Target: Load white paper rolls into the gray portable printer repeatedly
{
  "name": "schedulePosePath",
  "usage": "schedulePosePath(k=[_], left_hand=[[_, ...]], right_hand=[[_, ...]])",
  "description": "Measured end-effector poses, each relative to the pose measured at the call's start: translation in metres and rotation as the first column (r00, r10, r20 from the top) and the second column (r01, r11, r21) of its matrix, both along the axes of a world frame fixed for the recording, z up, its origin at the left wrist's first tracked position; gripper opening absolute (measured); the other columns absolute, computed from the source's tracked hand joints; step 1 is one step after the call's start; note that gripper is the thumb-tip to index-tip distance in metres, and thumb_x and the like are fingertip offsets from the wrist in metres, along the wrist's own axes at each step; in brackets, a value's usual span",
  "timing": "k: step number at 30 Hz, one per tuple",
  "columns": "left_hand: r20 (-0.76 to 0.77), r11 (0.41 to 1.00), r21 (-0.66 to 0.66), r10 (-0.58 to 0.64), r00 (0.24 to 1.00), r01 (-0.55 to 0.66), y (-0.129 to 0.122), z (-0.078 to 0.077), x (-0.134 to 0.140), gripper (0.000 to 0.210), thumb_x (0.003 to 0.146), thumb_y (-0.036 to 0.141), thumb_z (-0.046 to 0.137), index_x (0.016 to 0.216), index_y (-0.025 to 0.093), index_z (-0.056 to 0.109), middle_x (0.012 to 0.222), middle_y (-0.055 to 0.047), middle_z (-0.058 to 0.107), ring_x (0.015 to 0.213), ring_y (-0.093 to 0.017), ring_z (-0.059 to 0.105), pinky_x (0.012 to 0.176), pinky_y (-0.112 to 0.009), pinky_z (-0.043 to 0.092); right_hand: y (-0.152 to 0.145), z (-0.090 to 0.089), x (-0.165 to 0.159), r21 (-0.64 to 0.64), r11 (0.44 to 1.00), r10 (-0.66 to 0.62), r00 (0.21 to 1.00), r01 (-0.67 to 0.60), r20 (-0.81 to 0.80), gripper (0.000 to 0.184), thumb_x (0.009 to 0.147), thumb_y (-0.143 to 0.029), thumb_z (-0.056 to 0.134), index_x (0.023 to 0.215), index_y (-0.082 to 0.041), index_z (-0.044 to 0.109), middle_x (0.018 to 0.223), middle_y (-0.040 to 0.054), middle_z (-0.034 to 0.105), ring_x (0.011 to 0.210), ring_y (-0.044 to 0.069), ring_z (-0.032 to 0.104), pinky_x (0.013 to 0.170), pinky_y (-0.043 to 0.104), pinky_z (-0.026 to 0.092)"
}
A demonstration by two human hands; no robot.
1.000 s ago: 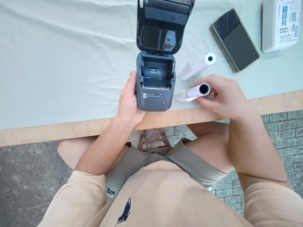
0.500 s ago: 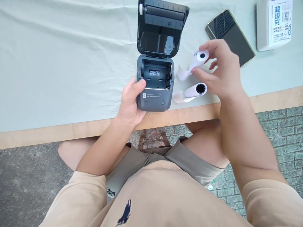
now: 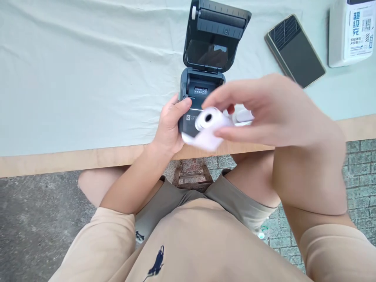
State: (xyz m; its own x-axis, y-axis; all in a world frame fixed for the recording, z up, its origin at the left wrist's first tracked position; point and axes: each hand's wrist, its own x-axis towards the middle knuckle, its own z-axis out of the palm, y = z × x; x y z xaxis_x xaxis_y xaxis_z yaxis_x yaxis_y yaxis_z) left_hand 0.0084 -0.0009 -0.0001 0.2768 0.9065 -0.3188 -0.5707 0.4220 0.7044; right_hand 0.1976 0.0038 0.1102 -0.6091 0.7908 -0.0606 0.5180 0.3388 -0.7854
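My left hand point(image 3: 172, 123) grips a dark grey label printer point(image 3: 185, 121) by its left side, the thumb on its front rim. The printer's black lid point(image 3: 210, 55) is swung up, and its paper bay point(image 3: 202, 84) shows a small printed sticker inside. Between thumb and fingers, my right hand point(image 3: 264, 111) holds a white paper roll point(image 3: 207, 135) with a loose tail, slightly blurred, in front of the printer's lower right part. Behind that hand lies a second white roll point(image 3: 244, 115), mostly hidden.
A smartphone point(image 3: 299, 51) lies at the right on the pale cloth point(image 3: 88, 78). Beyond it stands a white box point(image 3: 337, 39) with blue print. The table's wooden edge point(image 3: 73, 158) runs just before my knees.
My right hand has lifted the paper roll off the cloth and carried it left and towards me, over the printer's front. The printer sits slightly further right in view.
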Motion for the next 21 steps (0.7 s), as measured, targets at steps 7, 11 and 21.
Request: schedulePosePath(k=[7,11,21], left_hand=[[0.071,0.998,0.050,0.024,0.997,-0.028,-0.005,-0.001,0.001,0.024,0.097,0.042,0.060,0.099,0.020,0.070,0.103,-0.005,0.072,0.108,-0.023,0.070,0.086,-0.031,0.060],[0.029,0.997,0.064,0.038,0.999,-0.040,-0.005,-0.001,0.003,0.030,0.099,0.047,0.054,0.099,0.021,0.069,0.108,-0.008,0.072,0.131,-0.030,0.063,0.099,-0.038,0.060],[0.051,0.997,0.058,0.042,0.998,-0.045,-0.005,-0.004,0.001,0.028,0.100,0.044,0.055,0.089,0.021,0.068,0.104,-0.005,0.072,0.118,-0.023,0.067,0.089,-0.029,0.060]], right_hand=[[0.018,-0.005,-0.037,0.295,0.954,-0.208,0.827,0.054,0.521,0.030,0.089,-0.025,0.054,0.118,-0.027,0.061,0.108,0.0042,0.073,0.094,0.026,0.064,0.074,0.039,0.042],[0.021,-0.001,-0.040,0.260,0.965,-0.180,0.756,0.013,0.630,0.027,0.092,-0.026,0.049,0.117,-0.026,0.058,0.110,0.0079,0.071,0.097,0.031,0.064,0.072,0.043,0.041],[0.021,0.005,-0.046,0.237,0.971,-0.154,0.689,-0.026,0.708,0.021,0.092,-0.027,0.046,0.109,-0.029,0.058,0.112,0.0077,0.070,0.103,0.032,0.064,0.072,0.044,0.042]])
